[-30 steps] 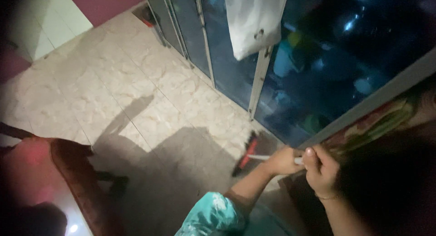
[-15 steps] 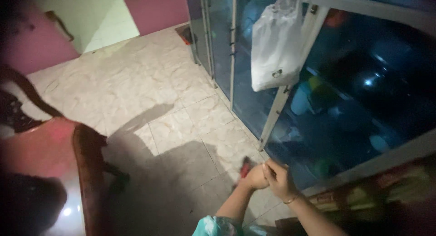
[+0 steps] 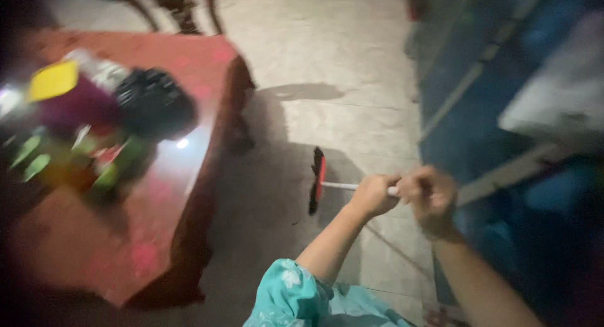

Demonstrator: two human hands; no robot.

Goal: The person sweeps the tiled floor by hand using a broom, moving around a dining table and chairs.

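Head view: both hands are working a broom (image 3: 318, 181) over the tiled floor (image 3: 327, 56). The left hand (image 3: 374, 195) is wrapping its grip shut around the white handle (image 3: 343, 186), on the side nearer the broom head; the right hand (image 3: 431, 195) is clamping the handle's upper end, just beside the left, so that the two hands together are steering the long shaft. The red-and-black bristle head is resting on the floor ahead of the hands, in the shadow between the red counter (image 3: 157, 195) and the blue glass-fronted cabinet (image 3: 503, 113). The left forearm, in a teal sleeve (image 3: 296, 298), is reaching forward and upward; the right forearm is angling in from the lower right. A black bag (image 3: 154, 103) and blurred coloured items are lying on the counter.
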